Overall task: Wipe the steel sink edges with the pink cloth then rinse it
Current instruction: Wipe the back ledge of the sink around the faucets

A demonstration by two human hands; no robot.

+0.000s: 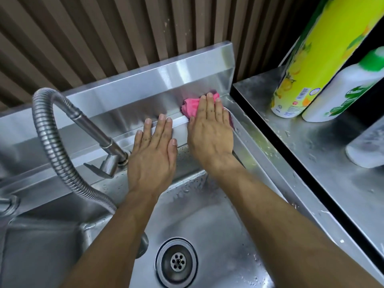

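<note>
The pink cloth [190, 106] lies bunched in the back right corner of the steel sink's [268, 154] rear ledge, against the backsplash. My right hand [211, 129] lies flat on top of it, fingers straight, pressing it down; most of the cloth is hidden under the palm. My left hand [152, 150] rests flat on the rear ledge just left of it, fingers straight and holding nothing. Both forearms reach over the wet basin.
A flexible steel faucet hose [46, 129] arches at the left, its tap base [110, 163] beside my left hand. The drain [177, 261] sits low in the basin. On the steel counter [311, 146] at the right stand a yellow bottle [307, 59], a white bottle [340, 90] and another white container [367, 146].
</note>
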